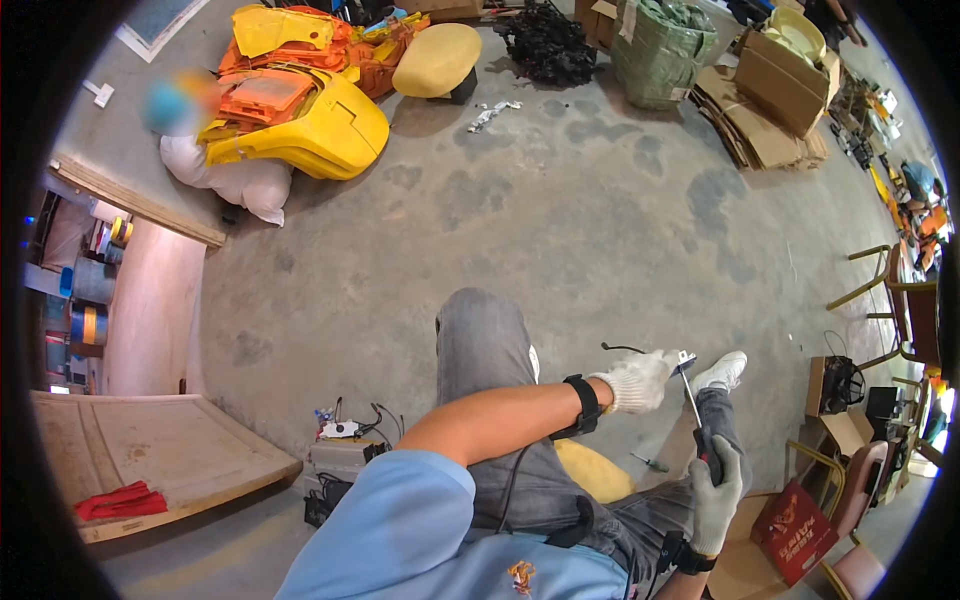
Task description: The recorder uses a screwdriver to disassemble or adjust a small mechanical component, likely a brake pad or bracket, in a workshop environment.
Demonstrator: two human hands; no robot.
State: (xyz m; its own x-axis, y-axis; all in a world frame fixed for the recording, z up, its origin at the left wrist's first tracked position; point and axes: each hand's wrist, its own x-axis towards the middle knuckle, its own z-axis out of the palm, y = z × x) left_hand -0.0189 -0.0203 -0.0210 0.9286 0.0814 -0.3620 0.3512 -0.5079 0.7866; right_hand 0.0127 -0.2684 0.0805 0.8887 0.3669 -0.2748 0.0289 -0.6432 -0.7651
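At the left, a wooden tabletop (210, 445) carries a red cloth (122, 501) by its near left corner. Just past its right edge, on the floor (560, 230), stands a grey box (340, 455) with loose wires about it.

Further right, the left hand (643, 382), in a white knitted glove, reaches across from the lower edge of the view. A thin dark cable (622, 348) sticks out on its left side, and its far end inside the glove is hidden. The left grip is closed, with the fingertips pinching a small part (684, 362) at the hand's right side, held above the floor and well in from the floor's right edge.

Below, a green-handled tool (652, 463) lies on the floor between a yellow seat (595, 470) and the person's right leg.

The right hand (718, 500), also gloved, is wrapped around the dark handle of a screwdriver (708, 458). The screwdriver's long axis runs from this grip away from the body and a little leftward, so its shaft points at the small part. From the right grip, the part therefore lies ahead and slightly left, a shaft's length off; the left hand is the nearer one. The tip reaches right up to the part, but whether they touch cannot be told.

A white shoe (722, 370) shows just right of the part.
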